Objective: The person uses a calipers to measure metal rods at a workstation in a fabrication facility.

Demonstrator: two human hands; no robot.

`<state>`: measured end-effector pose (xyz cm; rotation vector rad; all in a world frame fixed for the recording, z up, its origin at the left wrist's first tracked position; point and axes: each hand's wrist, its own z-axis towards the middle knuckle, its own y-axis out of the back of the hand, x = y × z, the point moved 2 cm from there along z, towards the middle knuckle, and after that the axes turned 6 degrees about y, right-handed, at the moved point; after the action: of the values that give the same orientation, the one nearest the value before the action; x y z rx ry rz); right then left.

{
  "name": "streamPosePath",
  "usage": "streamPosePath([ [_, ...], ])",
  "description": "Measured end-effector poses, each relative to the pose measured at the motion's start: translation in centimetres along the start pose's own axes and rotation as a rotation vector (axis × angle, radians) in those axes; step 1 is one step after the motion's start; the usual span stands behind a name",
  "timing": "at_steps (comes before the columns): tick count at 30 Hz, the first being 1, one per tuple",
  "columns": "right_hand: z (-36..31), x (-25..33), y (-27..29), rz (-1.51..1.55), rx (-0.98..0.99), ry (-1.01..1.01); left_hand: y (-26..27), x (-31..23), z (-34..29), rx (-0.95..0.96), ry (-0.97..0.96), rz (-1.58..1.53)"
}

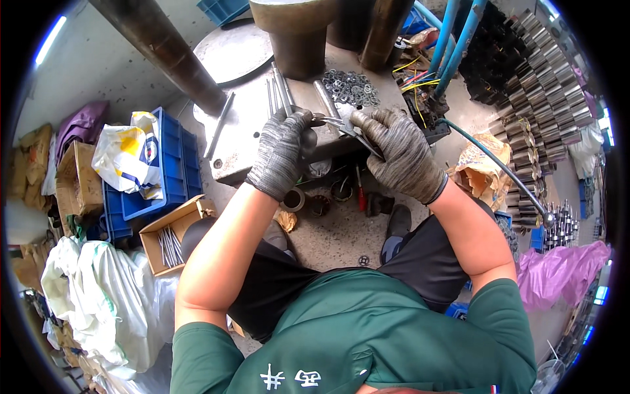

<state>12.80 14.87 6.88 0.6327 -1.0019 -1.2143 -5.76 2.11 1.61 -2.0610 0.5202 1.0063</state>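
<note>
Both my hands wear grey knit gloves and meet over the front edge of a metal worktable [246, 157]. My right hand [401, 154] is closed around the handles of metal pliers [350, 130], whose jaws point left. My left hand [281, 148] is closed beside the jaw end, gripping a rounded grey metal part [307, 140] mostly hidden by the fingers. Whether the jaws touch that part I cannot make out. Just beyond my hands lie several metal rods [281, 85], a thicker metal pin [324, 97] and a pile of small metal rings [351, 87].
A thick machine column [161, 49] rises at the far left, near a heavy metal cylinder [295, 46]. Blue crates [174, 167] and a cardboard box [157, 246] of rods stand left. Stacked metal cylinders [551, 92] fill the right, with a green hose [489, 150] crossing nearer.
</note>
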Motion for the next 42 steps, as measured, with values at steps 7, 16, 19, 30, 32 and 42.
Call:
streamPosePath([
  [7,0.1,0.1,0.1,-0.031,0.021,-0.006,-0.3,0.3,-0.2,0.019,0.003,0.015],
  [16,0.2,0.1,0.2,-0.002,0.033,-0.011,-0.7,0.1,-0.9,-0.023,-0.016,0.029],
  [19,0.1,0.0,0.2,-0.052,0.032,0.007,-0.5,0.3,-0.8,0.014,-0.023,0.082],
  [30,-0.3,-3.1,2.1,0.249,-0.196,-0.238,0.0,-0.5,-1.8,0.108,-0.187,0.377],
  [32,-0.3,-3.0,2.5,0.273,-0.148,-0.281,-0.1,-0.6,-2.1,0.094,-0.206,0.444],
  [42,-0.7,-3.9,3.5,0.342,0.148,-0.299,-0.4,-1.1,-2.7,-0.016,-0.429,0.824],
])
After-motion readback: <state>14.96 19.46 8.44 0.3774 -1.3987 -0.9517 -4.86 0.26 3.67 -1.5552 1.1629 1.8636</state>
